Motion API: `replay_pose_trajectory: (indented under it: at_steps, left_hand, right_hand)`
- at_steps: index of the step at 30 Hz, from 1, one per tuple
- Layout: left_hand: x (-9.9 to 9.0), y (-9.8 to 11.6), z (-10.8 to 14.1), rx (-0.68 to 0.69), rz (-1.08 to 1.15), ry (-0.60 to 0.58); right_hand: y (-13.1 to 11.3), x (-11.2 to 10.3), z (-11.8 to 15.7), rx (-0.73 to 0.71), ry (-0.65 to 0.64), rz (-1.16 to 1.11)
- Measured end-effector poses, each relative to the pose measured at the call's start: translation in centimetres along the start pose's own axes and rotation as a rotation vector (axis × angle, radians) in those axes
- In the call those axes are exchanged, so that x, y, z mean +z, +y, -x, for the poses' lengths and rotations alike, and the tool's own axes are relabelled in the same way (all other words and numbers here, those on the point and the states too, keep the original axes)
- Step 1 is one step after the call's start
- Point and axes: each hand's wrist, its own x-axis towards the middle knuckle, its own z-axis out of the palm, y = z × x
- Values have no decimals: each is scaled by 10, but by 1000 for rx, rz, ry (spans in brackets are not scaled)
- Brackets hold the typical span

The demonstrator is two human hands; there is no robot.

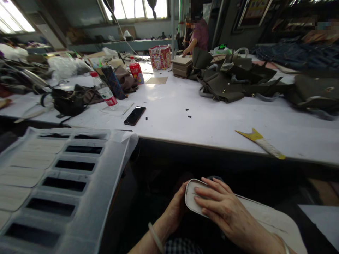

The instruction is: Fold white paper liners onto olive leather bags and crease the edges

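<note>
A long off-white piece with rounded corners and a dark edge line (275, 218) lies over my lap, below the table's front edge. My left hand (178, 203) grips its left end from the side, with the fingertips hidden behind it. Across the top of the same end rests my right hand (222, 206), fingers stretched out and slightly apart, palm down on the pale surface.
On the white table (169, 123) are a phone (135, 115), a water bottle (108, 95), a red bottle (136, 71), a yellow-ended tool (261, 143) and dark bags (225, 84). A translucent slotted sheet (106, 176) is at left. A person (200, 37) stands beyond.
</note>
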Motion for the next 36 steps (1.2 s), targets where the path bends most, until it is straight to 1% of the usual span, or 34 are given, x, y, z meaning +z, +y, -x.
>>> replay_pose_trajectory:
  at_steps: [3,7,11,16,19,25,31,34,36]
  left_hand:
    - [-4,0,-1,-13,8,8]
    - [-6,1,-1,-6,46,-26]
    - [-3,6,0,-17,49,-30]
    - [4,14,4,-76,-3,-26]
    - [4,18,4,-94,-2,-33]
    - [4,30,3,-114,-9,-88]
    - [17,42,-2,-220,5,-49]
    - [19,44,-2,-211,0,-10]
    - [19,48,0,-194,-32,-22]
  right_hand:
    - [1,4,-6,9,2,-41]
    - [1,13,-5,-29,83,-19]
    - [-1,18,-2,9,117,-5]
    - [-2,22,1,60,178,-62]
    - [-2,25,3,78,199,-86]
    - [-3,27,8,99,218,27]
    - [-5,29,9,85,245,132]
    - [-8,30,10,99,260,155]
    - [-10,29,10,112,259,159]
